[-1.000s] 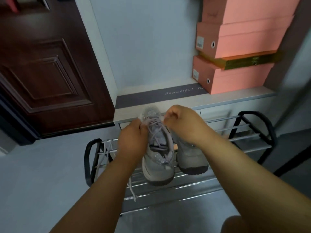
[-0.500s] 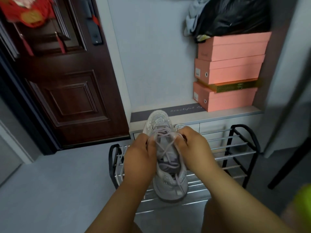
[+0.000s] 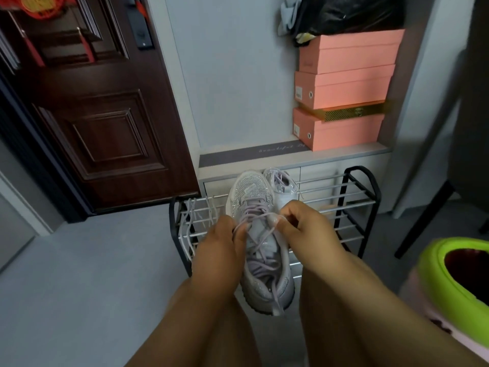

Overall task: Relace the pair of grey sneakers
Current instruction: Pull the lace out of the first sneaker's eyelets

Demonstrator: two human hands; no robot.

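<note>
A grey sneaker with sparkly trim lies in front of me, toe pointing away, over the shoe rack. Its pale lilac lace runs across the tongue between my two hands. My left hand pinches one stretch of the lace at the sneaker's left side. My right hand pinches the other stretch at the right side. The second grey sneaker sits just behind, partly hidden by the first shoe and my right hand.
A black metal shoe rack with silver bars stands under the shoes; loose white laces hang at its left end. Pink shoe boxes stack on a ledge behind. A dark door stands left; a green-rimmed object lies right.
The view tilted up and pulled back. The held sneaker came nearer to me, hiding more of the second shoe. Both hands stayed on the lace, which now stretches between them.
</note>
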